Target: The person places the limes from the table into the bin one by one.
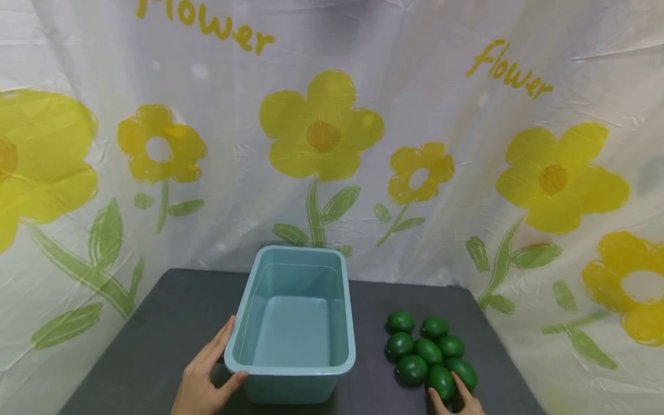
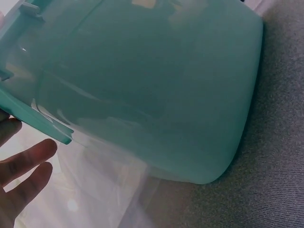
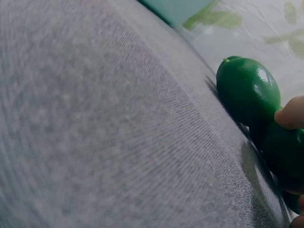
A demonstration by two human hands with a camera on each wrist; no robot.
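A light blue-green plastic tub stands on the dark grey table, with nothing inside it. My left hand touches its near left corner, thumb on the front rim and fairly straight fingers along the left rim. In the left wrist view, fingertips lie beside the rim of the tub. To the right lies a cluster of several dark green limes. My right hand, partly cut off by the frame, pinches the nearest lime between thumb and finger. The right wrist view shows another glossy lime beside that one.
A dark grey cloth-covered table carries everything. Behind and along both sides hangs a white curtain printed with yellow flowers. The tub's tall walls stand between my left hand and the limes.
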